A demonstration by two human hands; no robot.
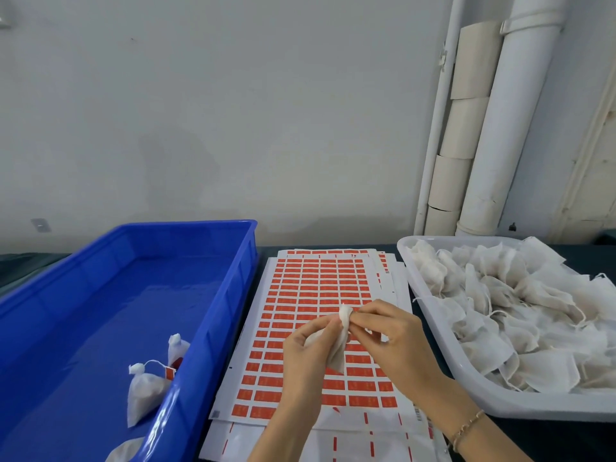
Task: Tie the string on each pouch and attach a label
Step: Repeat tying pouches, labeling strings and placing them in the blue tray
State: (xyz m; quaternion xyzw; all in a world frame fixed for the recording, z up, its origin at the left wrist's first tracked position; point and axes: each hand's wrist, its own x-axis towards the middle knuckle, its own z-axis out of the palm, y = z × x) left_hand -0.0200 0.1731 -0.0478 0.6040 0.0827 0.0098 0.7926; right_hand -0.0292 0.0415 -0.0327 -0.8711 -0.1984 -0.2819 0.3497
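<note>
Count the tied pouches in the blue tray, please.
2. The near pouch lies by the right wall of the blue tray; the far pouch leans on that wall. Others may hide below the frame.

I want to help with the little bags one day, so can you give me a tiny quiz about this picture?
1. Pick one: the labelled pouches lie in A) a cardboard box, B) the blue bin, C) a drawer.
2. True or false: the right hand is empty.
3. Fill the gap: the left hand and the right hand hold one pouch above a sheet of red ____.

Key
1. B.
2. False: it pinches the top of the pouch.
3. labels.
</note>
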